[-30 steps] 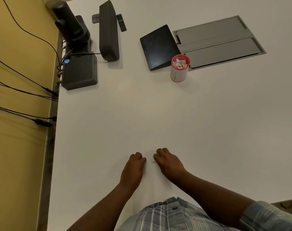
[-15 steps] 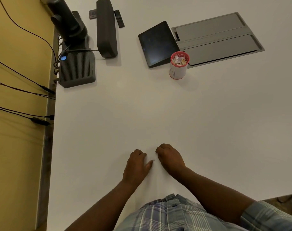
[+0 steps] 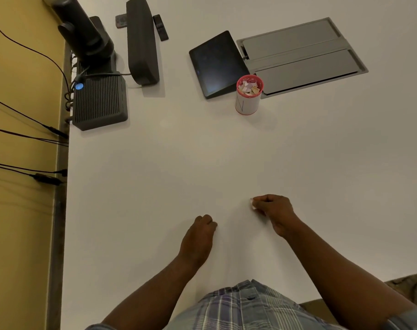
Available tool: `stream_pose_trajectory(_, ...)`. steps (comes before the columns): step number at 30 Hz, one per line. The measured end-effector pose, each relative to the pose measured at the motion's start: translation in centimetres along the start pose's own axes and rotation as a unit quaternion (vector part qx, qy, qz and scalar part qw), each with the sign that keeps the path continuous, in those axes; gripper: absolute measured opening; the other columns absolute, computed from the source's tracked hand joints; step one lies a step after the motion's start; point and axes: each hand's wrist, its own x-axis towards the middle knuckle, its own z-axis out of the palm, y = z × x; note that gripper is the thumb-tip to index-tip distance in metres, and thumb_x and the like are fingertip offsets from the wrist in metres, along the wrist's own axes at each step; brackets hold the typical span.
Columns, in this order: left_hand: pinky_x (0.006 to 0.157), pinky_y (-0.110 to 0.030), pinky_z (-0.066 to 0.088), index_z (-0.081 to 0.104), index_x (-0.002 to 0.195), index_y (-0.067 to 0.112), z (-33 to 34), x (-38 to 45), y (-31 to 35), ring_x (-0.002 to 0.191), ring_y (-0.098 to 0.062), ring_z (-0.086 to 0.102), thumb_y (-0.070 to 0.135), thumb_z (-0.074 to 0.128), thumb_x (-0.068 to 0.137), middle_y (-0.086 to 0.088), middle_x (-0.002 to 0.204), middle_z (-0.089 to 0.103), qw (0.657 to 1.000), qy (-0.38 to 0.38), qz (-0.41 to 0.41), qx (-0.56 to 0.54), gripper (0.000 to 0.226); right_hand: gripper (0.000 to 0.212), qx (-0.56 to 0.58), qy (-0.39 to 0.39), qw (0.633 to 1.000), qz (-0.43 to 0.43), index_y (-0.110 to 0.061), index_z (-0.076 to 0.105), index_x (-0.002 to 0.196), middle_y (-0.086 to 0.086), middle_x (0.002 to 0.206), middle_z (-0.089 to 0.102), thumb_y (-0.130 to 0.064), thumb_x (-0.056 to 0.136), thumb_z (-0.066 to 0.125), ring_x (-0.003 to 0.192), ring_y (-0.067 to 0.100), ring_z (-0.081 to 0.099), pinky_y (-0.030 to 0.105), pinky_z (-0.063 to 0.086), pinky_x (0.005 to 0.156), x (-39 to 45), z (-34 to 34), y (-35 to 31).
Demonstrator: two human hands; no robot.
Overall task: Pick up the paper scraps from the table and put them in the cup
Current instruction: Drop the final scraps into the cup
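A white cup with a red rim [image 3: 248, 104] stands at the far middle of the white table [image 3: 167, 163]; several paper scraps [image 3: 249, 86] fill its top. My right hand [image 3: 274, 210] is raised a little over the near part of the table and pinches a small white paper scrap [image 3: 252, 203] at its fingertips. My left hand [image 3: 199, 236] rests on the table to the left of it with the fingers curled and nothing visible in it. No other loose scrap shows on the table.
A dark tablet [image 3: 216, 63] leans just left of the cup, and a grey floor-box lid [image 3: 302, 55] lies to its right. Black devices [image 3: 99, 103] and a speaker bar [image 3: 142, 41] stand at the far left. Cables [image 3: 24, 134] run along the yellow wall.
My right hand has moved right and forward, away from the left hand, with a white scrap pinched in its fingers. My left hand has stayed near the same spot and curled its fingers.
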Motion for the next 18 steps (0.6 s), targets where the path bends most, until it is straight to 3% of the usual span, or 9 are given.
stream_pose_trajectory(3, 0.072, -0.021, 0.050, 0.072, 0.088, 0.006, -1.2, 1.2, -0.3, 0.080, -0.015, 0.063, -0.004, 0.060, 0.082, -0.006, 0.087, 0.070, 0.978, 0.071, -0.106, -0.167, 0.017, 0.012, 0.090, -0.010, 0.996, 0.020, 0.003, 0.072, 0.088, 0.012, 0.092, 0.073, 0.003, 0.076, 0.074, 0.081, 0.020, 0.068, 0.023, 0.054, 0.071, 0.4, -0.1, -1.1)
stream_pose_trajectory(5, 0.076, -0.014, 0.046, 0.073, 0.089, 0.005, -2.3, 2.5, -0.7, 0.082, -0.010, 0.062, -0.004, 0.062, 0.081, -0.007, 0.091, 0.072, 0.959, 0.086, -0.171, -0.211, 0.016, 0.012, 0.120, -0.021, 0.992, 0.024, 0.004, 0.070, 0.090, 0.012, 0.094, 0.072, 0.004, 0.078, 0.072, 0.082, 0.019, 0.068, 0.022, 0.054, 0.072, 0.8, -0.3, -2.0)
stream_pose_trajectory(8, 0.078, -0.016, 0.049, 0.073, 0.089, 0.007, -3.8, 4.8, -1.6, 0.082, -0.010, 0.064, -0.002, 0.062, 0.082, -0.007, 0.093, 0.072, 0.954, 0.087, -0.178, -0.225, 0.016, 0.008, 0.149, -0.025, 0.988, 0.018, 0.002, 0.069, 0.084, 0.013, 0.092, 0.070, 0.007, 0.078, 0.070, 0.084, 0.020, 0.066, 0.021, 0.056, 0.071, 2.2, -0.1, -4.5)
stream_pose_trajectory(11, 0.078, -0.026, 0.055, 0.072, 0.090, 0.009, -5.1, 7.2, -2.3, 0.080, -0.013, 0.065, 0.001, 0.064, 0.083, -0.007, 0.091, 0.071, 0.945, 0.094, -0.190, -0.250, 0.014, 0.010, 0.163, -0.008, 0.986, -0.042, 0.000, 0.068, 0.076, 0.012, 0.081, 0.069, 0.010, 0.076, 0.071, 0.081, 0.021, 0.066, 0.022, 0.058, 0.069, 4.1, 0.5, -8.9)
stream_pose_trajectory(14, 0.074, -0.034, 0.058, 0.071, 0.090, 0.012, -6.5, 9.5, -2.4, 0.075, -0.018, 0.067, 0.006, 0.067, 0.083, -0.007, 0.086, 0.070, 0.929, 0.109, -0.214, -0.282, 0.011, 0.010, 0.095, 0.032, 0.985, -0.143, -0.006, 0.071, 0.075, 0.010, 0.078, 0.070, 0.001, 0.074, 0.077, 0.077, 0.021, 0.067, 0.030, 0.057, 0.078, 6.7, 1.0, -15.6)
stream_pose_trajectory(16, 0.068, -0.029, 0.057, 0.070, 0.090, 0.013, -7.6, 11.0, -2.2, 0.071, -0.017, 0.067, 0.007, 0.068, 0.083, -0.006, 0.083, 0.070, 0.924, 0.120, -0.221, -0.289, 0.010, 0.006, -0.004, 0.087, 0.972, -0.219, -0.013, 0.073, 0.074, 0.007, 0.080, 0.073, -0.010, 0.072, 0.078, 0.080, 0.021, 0.070, 0.033, 0.058, 0.079, 8.4, 1.6, -20.0)
stream_pose_trajectory(18, 0.062, -0.019, 0.053, 0.069, 0.088, 0.013, -8.7, 12.6, -1.8, 0.067, -0.015, 0.066, 0.007, 0.067, 0.083, -0.003, 0.078, 0.068, 0.918, 0.128, -0.221, -0.304, 0.008, 0.006, -0.130, 0.146, 0.936, -0.293, -0.013, 0.074, 0.078, 0.002, 0.082, 0.074, -0.019, 0.077, 0.071, 0.080, 0.015, 0.070, 0.028, 0.059, 0.075, 9.6, 2.6, -23.6)
